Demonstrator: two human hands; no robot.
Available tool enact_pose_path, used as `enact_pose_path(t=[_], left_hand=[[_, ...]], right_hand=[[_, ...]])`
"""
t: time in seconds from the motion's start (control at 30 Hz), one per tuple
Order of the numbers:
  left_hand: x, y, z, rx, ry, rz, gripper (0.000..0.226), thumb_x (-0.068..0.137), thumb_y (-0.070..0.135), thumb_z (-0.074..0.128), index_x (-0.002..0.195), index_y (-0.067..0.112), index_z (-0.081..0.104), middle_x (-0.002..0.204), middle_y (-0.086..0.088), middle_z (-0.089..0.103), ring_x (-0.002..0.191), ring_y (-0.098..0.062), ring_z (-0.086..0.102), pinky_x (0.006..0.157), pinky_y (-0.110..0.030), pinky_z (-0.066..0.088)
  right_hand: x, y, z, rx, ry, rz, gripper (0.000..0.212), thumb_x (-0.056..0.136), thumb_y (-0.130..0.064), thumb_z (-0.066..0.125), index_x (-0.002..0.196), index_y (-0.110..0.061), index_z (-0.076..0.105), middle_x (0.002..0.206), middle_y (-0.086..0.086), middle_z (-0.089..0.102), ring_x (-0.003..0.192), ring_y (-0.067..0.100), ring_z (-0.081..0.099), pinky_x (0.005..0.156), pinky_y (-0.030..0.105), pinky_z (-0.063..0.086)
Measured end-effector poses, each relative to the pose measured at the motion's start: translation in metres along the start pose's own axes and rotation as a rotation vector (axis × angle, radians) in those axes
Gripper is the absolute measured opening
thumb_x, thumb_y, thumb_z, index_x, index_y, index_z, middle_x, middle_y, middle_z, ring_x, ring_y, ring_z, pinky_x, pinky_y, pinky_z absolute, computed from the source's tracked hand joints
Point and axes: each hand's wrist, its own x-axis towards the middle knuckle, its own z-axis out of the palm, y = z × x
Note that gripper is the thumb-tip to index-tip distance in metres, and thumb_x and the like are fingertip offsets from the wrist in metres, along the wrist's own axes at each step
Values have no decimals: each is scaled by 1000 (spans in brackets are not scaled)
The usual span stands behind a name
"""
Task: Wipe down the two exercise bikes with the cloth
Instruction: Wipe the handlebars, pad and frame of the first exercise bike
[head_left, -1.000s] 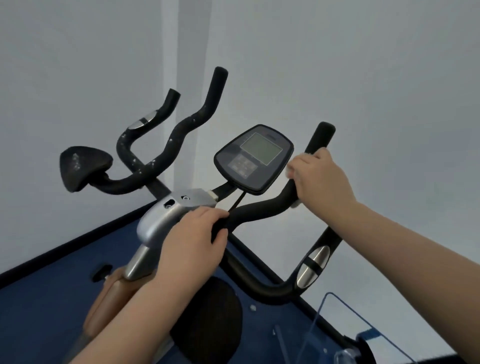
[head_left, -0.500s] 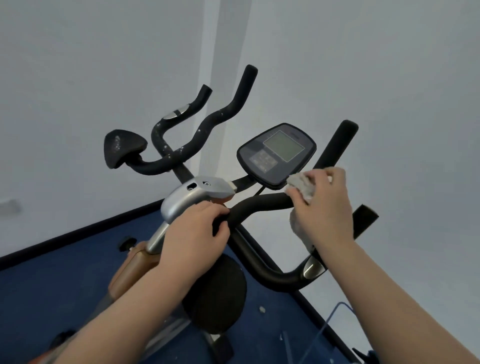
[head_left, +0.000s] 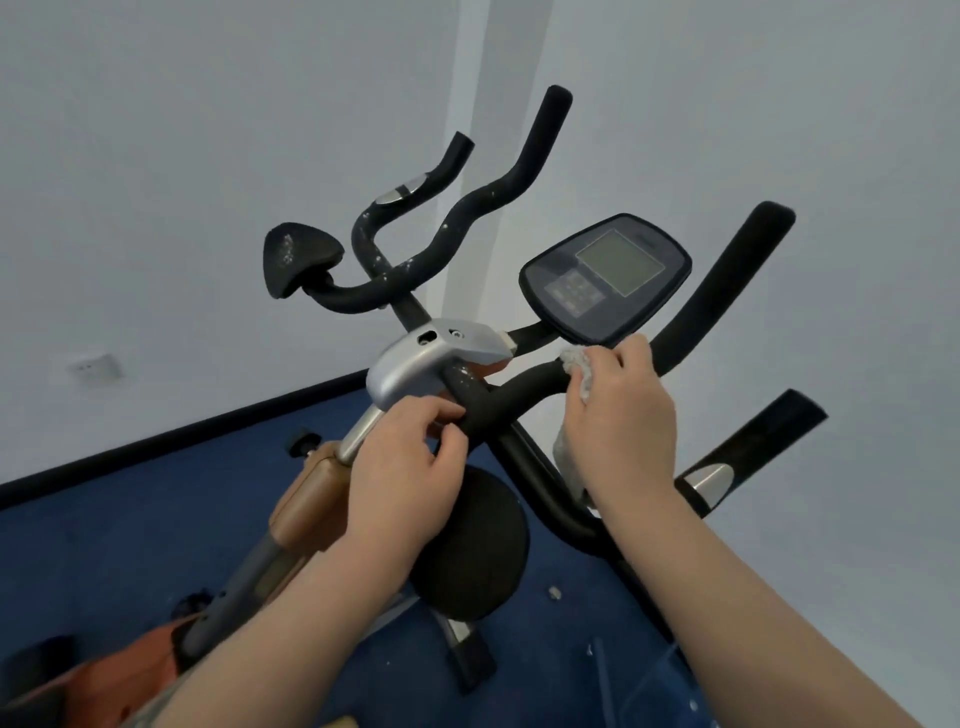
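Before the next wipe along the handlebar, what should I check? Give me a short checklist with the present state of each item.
1. Cloth in the right hand: ok.
2. Cloth touches the near handlebar: ok.
3. Left hand steadies the bar near the silver bracket: ok.
4. Console just above the cloth, wiped or not: cannot tell.
5. Far handlebar clean: not ok, white specks show.
6. Cloth wet enough: cannot tell.

Handlebar (head_left: 524, 395) in matt black foam, flecked with white specks; cloth (head_left: 577, 364) grey, fluffy, crumpled; bracket (head_left: 415, 361) smooth satin silver; console (head_left: 602, 280) matt dark plastic with a dull grey screen; floor (head_left: 130, 525) blue carpet.
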Motion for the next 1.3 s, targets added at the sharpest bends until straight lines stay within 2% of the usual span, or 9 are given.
enact_pose_path(t=[0.3,0.43,0.5,0.63,0.83,1.0,1.13,1.2,1.3], left_hand=[[1,-7,4,-160,52,-130,21,84,32,46,86,41,65,70,9,62,49,0,51,48,-21,33],[-5,-5,2,-241,38,-195,24,87,31,45,85,40,67,71,9,65,59,-1,58,51,-29,44],[-12,-5,0,-257,12,-198,23,88,36,44,88,42,66,80,19,65,68,4,60,56,-27,46],[-23,-6,2,-276,24,-167,21,89,48,42,90,42,62,87,27,61,77,9,58,60,-20,41],[-26,-13,6,-239,62,-120,36,97,47,26,98,39,60,87,20,61,88,16,51,68,-6,36],[-24,-14,2,-207,2,-112,37,96,49,25,96,38,60,87,16,62,85,13,53,70,-17,38],[-17,-12,-1,-154,-11,-89,33,91,53,26,93,41,58,83,19,60,83,14,53,64,-19,39],[-17,-8,1,-180,13,-110,29,92,50,30,93,41,57,83,23,58,84,15,52,63,-18,36],[-19,-7,6,-179,47,-108,29,92,47,28,93,41,56,87,26,56,85,16,50,64,-18,35]], right_hand=[[-9,-20,13,111,-104,-112,18,94,-16,53,102,-4,64,96,8,49,67,20,48,62,45,51],[9,-11,-3,68,-270,-346,18,94,-19,52,100,-7,65,99,5,50,75,20,54,64,28,43],[25,2,-15,-45,-287,-431,17,93,-20,53,97,-8,65,96,3,53,73,18,54,63,26,44],[24,0,-15,-64,-216,-272,17,94,-20,51,95,-9,64,96,4,50,70,18,56,63,28,46],[-15,-23,-1,294,-290,-290,17,93,-18,57,103,-12,69,100,4,57,78,24,61,69,38,52],[-9,-1,-16,258,-665,-598,18,93,-20,54,106,-18,67,103,-1,59,90,18,58,79,36,47],[-9,26,-19,260,-248,-181,16,90,-21,59,102,-21,70,96,-5,58,84,13,57,73,22,41],[-16,16,-10,149,-390,-156,20,93,-25,54,105,-23,70,99,-3,60,90,18,58,76,28,44],[-16,16,-13,280,-599,-80,17,91,-29,57,96,-24,73,97,-4,67,93,15,60,85,34,47]])
